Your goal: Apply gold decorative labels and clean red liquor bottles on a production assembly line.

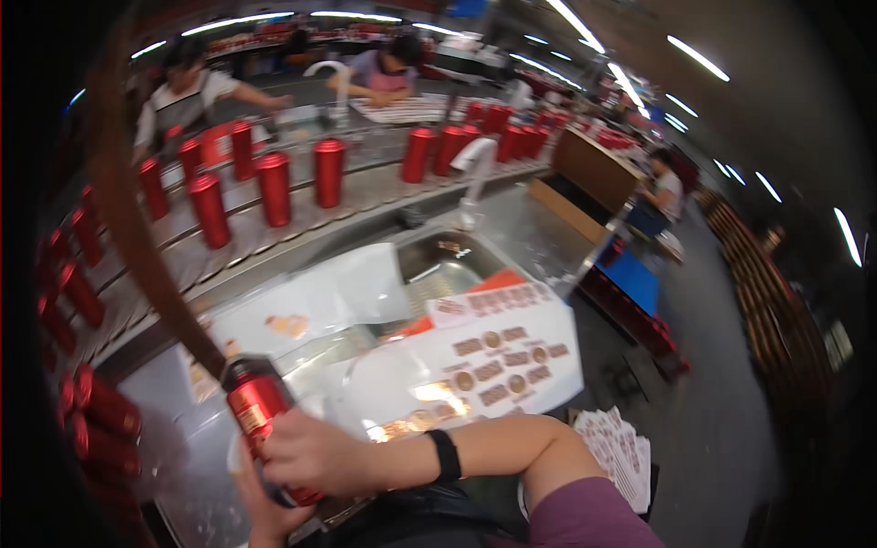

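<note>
You are grasping the red bottle [256, 399] at lower left in your right grip [315, 454], left grip [271, 516] seemingly supporting it, gold print [249, 417] already showing, while the printed sheet [498, 365] right of centre is apparently awaiting use.

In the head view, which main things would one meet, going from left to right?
Lying red bottles, held red bottle, large printed sheet, blue panel, brown stack along the floor.

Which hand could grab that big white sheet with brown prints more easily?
Probably the right hand: it holds the shiny red cylindrical bottle but is nearer the sheet than the left hand.
</note>
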Demonstrator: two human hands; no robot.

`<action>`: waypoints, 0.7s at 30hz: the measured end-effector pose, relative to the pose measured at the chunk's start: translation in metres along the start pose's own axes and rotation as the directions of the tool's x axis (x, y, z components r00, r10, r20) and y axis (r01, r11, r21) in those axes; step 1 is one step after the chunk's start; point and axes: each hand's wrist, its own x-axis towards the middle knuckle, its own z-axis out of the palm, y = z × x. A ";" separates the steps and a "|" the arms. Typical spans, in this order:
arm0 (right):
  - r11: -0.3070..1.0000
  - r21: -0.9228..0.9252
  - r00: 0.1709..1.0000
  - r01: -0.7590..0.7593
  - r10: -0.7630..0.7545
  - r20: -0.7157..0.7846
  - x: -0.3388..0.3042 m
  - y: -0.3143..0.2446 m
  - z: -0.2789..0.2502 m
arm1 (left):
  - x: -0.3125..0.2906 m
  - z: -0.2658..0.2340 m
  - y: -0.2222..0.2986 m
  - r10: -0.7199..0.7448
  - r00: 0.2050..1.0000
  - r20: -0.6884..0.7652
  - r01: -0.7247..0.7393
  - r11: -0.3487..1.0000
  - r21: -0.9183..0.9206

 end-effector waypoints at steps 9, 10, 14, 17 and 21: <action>0.909 -0.084 0.912 -0.408 0.401 -0.084 0.038 0.060 -0.010 | -0.010 -0.004 0.007 0.071 0.994 -0.080 -0.053 0.976 0.210; 0.970 -0.063 0.971 -0.234 0.231 -0.055 0.035 0.053 -0.008 | -0.011 -0.005 0.004 0.065 0.994 -0.086 -0.045 0.976 0.211; 0.991 -0.003 0.991 0.131 -0.131 -0.021 0.019 0.004 0.010 | -0.012 -0.006 -0.008 -0.018 1.000 0.000 0.017 0.982 0.187; 0.981 -0.110 0.927 -0.158 0.186 0.326 0.032 0.012 0.018 | -0.011 -0.007 -0.011 0.101 0.986 0.136 -0.125 0.975 0.184; 0.915 -0.019 0.904 -0.403 0.401 0.149 0.067 0.063 0.012 | -0.010 -0.005 -0.012 -0.048 0.999 -0.019 0.050 0.987 0.152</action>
